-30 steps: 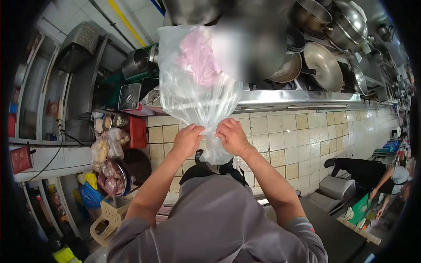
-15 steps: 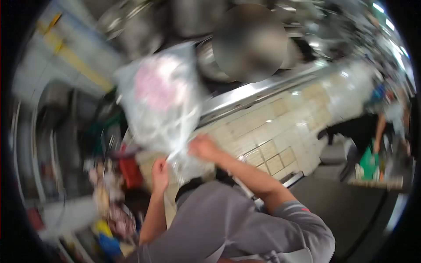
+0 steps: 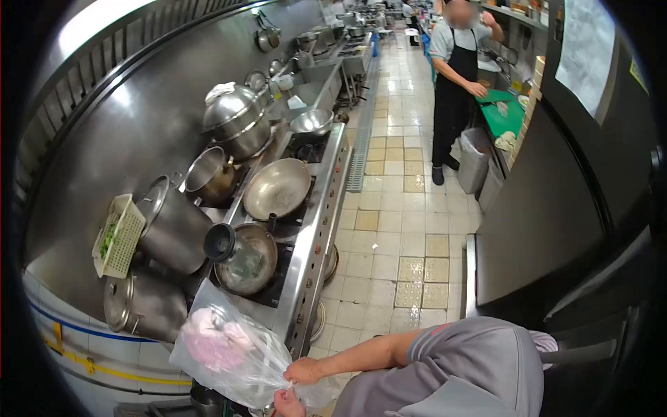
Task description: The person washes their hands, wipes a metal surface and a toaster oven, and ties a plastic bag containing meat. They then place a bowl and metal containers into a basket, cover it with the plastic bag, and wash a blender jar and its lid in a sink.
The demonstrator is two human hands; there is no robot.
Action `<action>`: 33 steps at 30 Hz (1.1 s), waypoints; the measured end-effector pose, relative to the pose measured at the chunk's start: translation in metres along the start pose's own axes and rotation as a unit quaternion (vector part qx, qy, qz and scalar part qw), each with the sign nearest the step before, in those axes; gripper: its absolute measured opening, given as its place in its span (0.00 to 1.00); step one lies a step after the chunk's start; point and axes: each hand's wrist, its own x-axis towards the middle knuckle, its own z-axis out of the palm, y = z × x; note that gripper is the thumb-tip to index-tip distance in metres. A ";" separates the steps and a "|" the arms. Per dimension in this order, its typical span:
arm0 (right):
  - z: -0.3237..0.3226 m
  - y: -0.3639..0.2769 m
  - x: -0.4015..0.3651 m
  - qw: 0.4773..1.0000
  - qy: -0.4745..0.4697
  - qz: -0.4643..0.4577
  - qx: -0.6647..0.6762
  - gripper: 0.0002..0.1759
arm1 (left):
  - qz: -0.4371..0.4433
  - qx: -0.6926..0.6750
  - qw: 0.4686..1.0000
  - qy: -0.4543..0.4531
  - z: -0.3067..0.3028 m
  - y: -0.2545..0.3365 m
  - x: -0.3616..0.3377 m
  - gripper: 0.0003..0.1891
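In the head view, a see-through plastic bag (image 3: 260, 368) hangs at seven o'clock, its pink-and-white contents (image 3: 219, 344) bunched in the end pointing toward ten. At its gathered neck, between six and seven, the right hand (image 3: 303, 371) keeps its fingers curled tight around the plastic; the left hand (image 3: 288, 403), just below and partly cut by the lower edge, has its fingers closed on the same neck, and a loose tail of plastic shows beside them. The right arm reaches in from a grey sleeve (image 3: 438, 344) at five o'clock. Beyond the bag runs a steel stove (image 3: 297, 267): a pan (image 3: 267, 278) sits at eight o'clock, a wide bare wok (image 3: 278, 189) near ten, and a steamer with a domed lid (image 3: 235, 111) at half past ten. A tall pot (image 3: 174, 233) stands at nine with a pale basket (image 3: 132, 226) of greens just outside it, and a lidded pot (image 3: 156, 309) at eight; whether the bag touches that pot, I cannot tell. At half past one, well apart on the tiled floor (image 3: 389, 260), a co-worker in a dark apron (image 3: 464, 61) stands by a green board (image 3: 501, 119) at two o'clock.
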 end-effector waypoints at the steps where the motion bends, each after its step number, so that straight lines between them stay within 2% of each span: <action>1: -0.004 -0.005 -0.004 1.000 0.005 0.003 0.019 0.08 | 0.023 0.016 1.000 -0.009 -0.006 0.002 0.000 0.14; 2: -0.011 -0.008 -0.008 0.999 0.007 0.004 0.033 0.08 | 0.047 0.027 0.998 -0.014 -0.006 0.008 0.002 0.14; 5: -0.015 -0.012 -0.007 1.000 -0.011 0.017 -0.007 0.08 | 0.029 0.050 0.998 0.039 -0.006 0.037 0.006 0.11; 8: -0.012 -0.004 -0.009 0.996 0.026 -0.051 -0.069 0.08 | 0.034 0.032 0.998 -0.038 -0.001 0.008 0.010 0.09; 11: 0.004 -0.001 -0.003 0.999 0.008 -0.036 -0.040 0.08 | -0.053 -0.070 0.996 -0.025 0.017 -0.025 0.010 0.09; 14: -0.003 -0.017 -0.006 1.000 0.028 -0.010 -0.001 0.09 | -0.116 -0.244 0.963 0.023 0.022 -0.057 0.013 0.12; 15: 0.005 -0.005 -0.001 0.999 0.016 -0.019 -0.033 0.08 | -0.108 -0.189 0.976 -0.010 0.007 -0.017 0.009 0.13; 17: 0.007 -0.007 -0.006 1.000 -0.009 0.000 0.021 0.07 | -0.082 -0.077 0.991 -0.072 -0.029 0.074 -0.001 0.16; 19: -0.006 0.006 -0.003 1.000 -0.011 -0.019 0.013 0.07 | -0.066 -0.060 0.994 -0.059 -0.017 0.062 -0.001 0.18; 20: -0.003 0.001 -0.003 0.999 0.022 -0.037 -0.006 0.07 | -0.061 -0.042 0.995 -0.059 -0.017 0.046 -0.002 0.19; 21: -0.010 0.004 -0.002 0.996 0.055 -0.056 -0.034 0.07 | -0.053 -0.035 0.993 -0.098 -0.010 0.029 0.006 0.22; 22: -0.009 0.001 -0.002 0.992 0.083 -0.077 -0.052 0.06 | -0.085 -0.102 0.983 -0.129 0.001 0.011 0.011 0.19; 23: -0.003 0.005 0.007 0.985 0.100 -0.075 -0.118 0.07 | -0.128 -0.169 0.965 -0.152 0.001 0.027 0.009 0.17; 24: 0.004 0.015 0.014 0.991 0.080 -0.024 -0.104 0.08 | -0.256 -0.281 0.924 -0.040 0.002 0.082 0.014 0.20; 25: 0.016 0.023 0.019 0.994 0.081 -0.001 -0.071 0.10 | -0.283 -0.311 0.906 -0.051 -0.005 0.087 0.012 0.28; 26: 0.015 0.026 0.016 0.992 0.098 -0.015 -0.083 0.10 | -0.246 -0.287 0.926 -0.023 0.014 0.024 0.017 0.16; 27: 0.023 0.036 0.019 0.989 0.138 -0.048 -0.025 0.10 | -0.235 -0.243 0.941 -0.022 0.004 0.034 0.019 0.16; 28: -0.002 0.022 0.018 0.995 0.088 -0.005 -0.040 0.10 | -0.190 -0.130 0.973 -0.019 -0.007 0.038 0.019 0.15; 29: 0.006 0.039 0.025 0.988 0.149 -0.009 0.023 0.09 | -0.145 -0.119 0.982 0.006 -0.019 0.064 0.025 0.13; 30: -0.015 0.029 0.025 0.989 0.083 0.060 0.109 0.08 | -0.055 -0.171 0.982 0.053 -0.016 0.059 0.023 0.12; 32: -0.035 0.020 0.026 0.981 0.041 0.097 0.165 0.07 | -0.129 -0.229 0.964 0.030 -0.015 0.057 0.026 0.12; 33: -0.041 0.012 0.022 0.979 0.021 0.104 0.174 0.07 | -0.120 -0.202 0.971 0.042 -0.017 0.057 0.019 0.12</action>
